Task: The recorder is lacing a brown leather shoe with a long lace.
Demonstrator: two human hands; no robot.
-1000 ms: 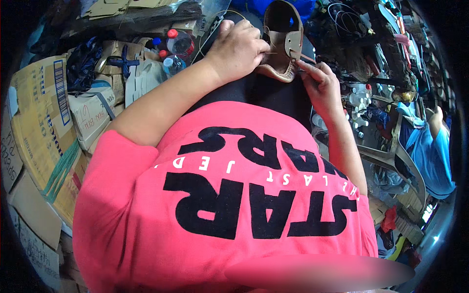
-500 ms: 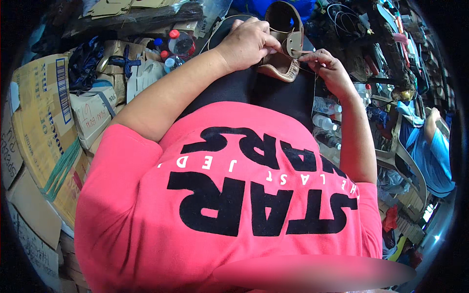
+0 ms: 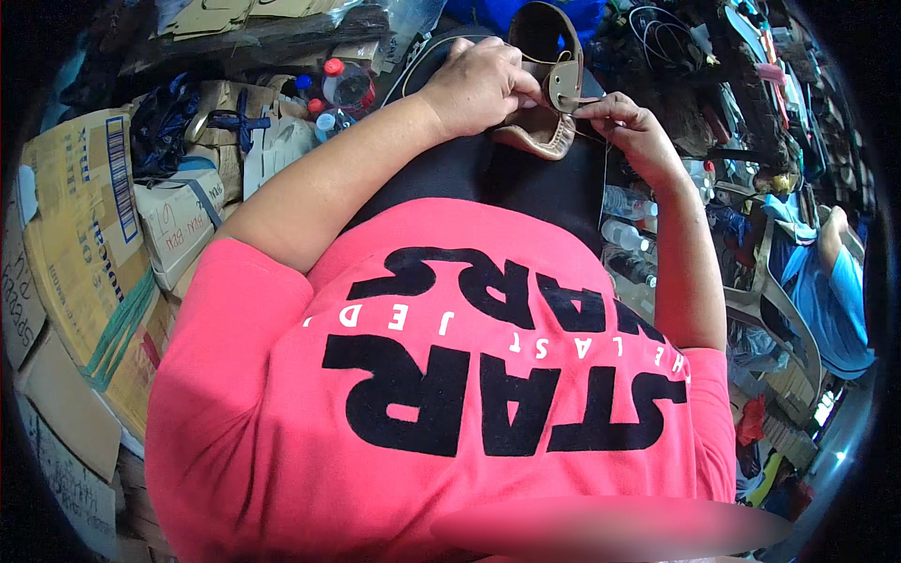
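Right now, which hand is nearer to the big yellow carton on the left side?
Left. The left hand is at the left side of the shoe, well to the right of the yellow carton; the right hand is at the shoe's right side, farther from the carton.

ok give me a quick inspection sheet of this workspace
Surface: the lap in dark trousers, under the shoe
Job's things: brown leather shoe with an eyeleted tab; narrow brown strip at the tab
Clutter: cardboard box and red-capped plastic bottle at left; clear bottles at right
Grippers: left hand at the shoe's tab, grip unclear; right hand pinching the strip
Cables: thin pale loops at upper right, wire or cord unclear; green cord on the box
Surroundings: blue cloth at far right
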